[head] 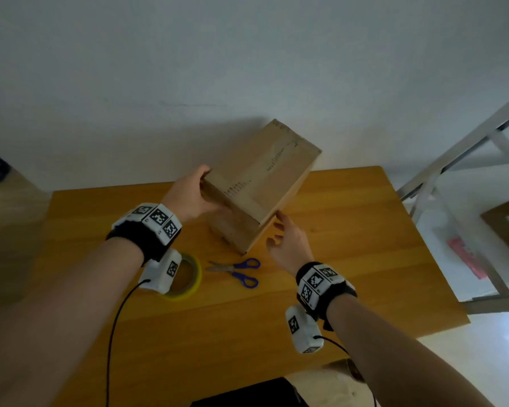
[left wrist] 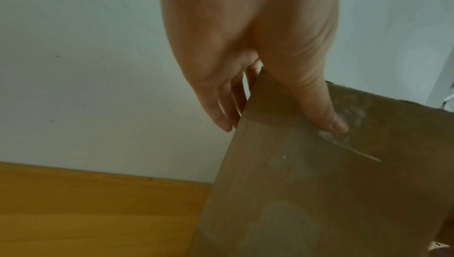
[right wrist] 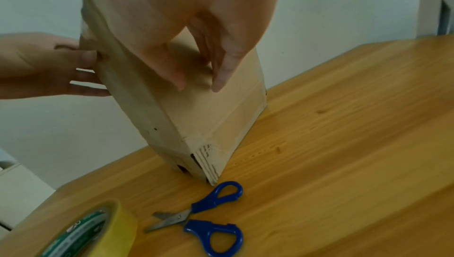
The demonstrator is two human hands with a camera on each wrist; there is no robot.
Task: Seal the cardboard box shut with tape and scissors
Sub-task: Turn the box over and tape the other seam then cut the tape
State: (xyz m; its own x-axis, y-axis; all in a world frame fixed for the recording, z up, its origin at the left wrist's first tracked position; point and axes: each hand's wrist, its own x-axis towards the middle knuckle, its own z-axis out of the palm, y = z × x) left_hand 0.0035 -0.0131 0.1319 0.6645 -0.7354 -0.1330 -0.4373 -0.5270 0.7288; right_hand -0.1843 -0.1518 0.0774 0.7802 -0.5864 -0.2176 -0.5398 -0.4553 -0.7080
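A brown cardboard box (head: 262, 177) stands tilted on its near lower corner on the wooden table (head: 350, 259). My left hand (head: 193, 195) grips its upper left end, thumb on the near face (left wrist: 317, 109), fingers behind. My right hand (head: 285, 237) is at the box's right side with its fingers loosely bent, the tips at or just off the cardboard (right wrist: 209, 117). Blue-handled scissors (head: 238, 271) lie closed in front of the box. To their left lies a yellow tape roll (head: 193, 277), partly hidden by my left wrist camera. The scissors (right wrist: 203, 218) and tape roll (right wrist: 98, 228) also show in the right wrist view.
A white wall runs right behind the table. A metal frame (head: 453, 163) leans at the right, past the table's edge. A dark object (head: 247, 392) sits at the near edge, below my arms. A pale cabinet (right wrist: 14, 183) stands left of the table.
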